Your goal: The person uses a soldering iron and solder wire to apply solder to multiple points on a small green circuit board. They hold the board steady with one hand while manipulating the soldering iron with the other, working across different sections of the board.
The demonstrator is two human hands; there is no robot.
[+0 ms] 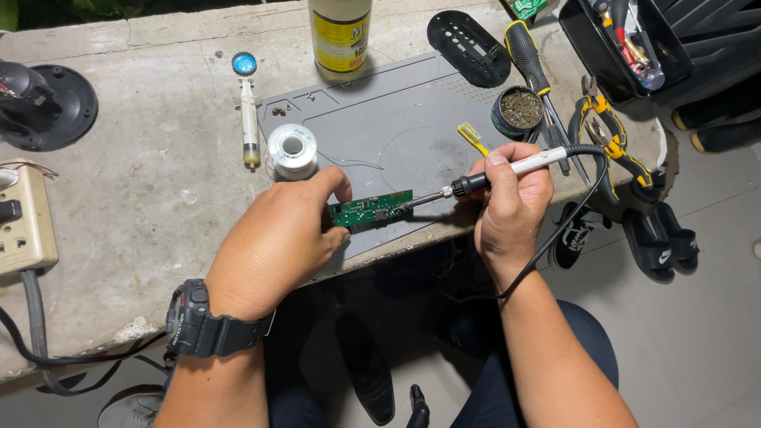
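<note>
The left hand point(277, 238) lies knuckles up just left of the green circuit board point(371, 208), fingertips pinching its left end. The right hand point(511, 202), right of the board, is closed in a pen grip, forearm angled down-right.

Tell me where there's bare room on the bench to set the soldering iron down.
Bare concrete lies left of the syringe, between the black round base and the power strip. The grey mat is open mid-top. Crowded right: tin, screwdriver, pliers.
</note>
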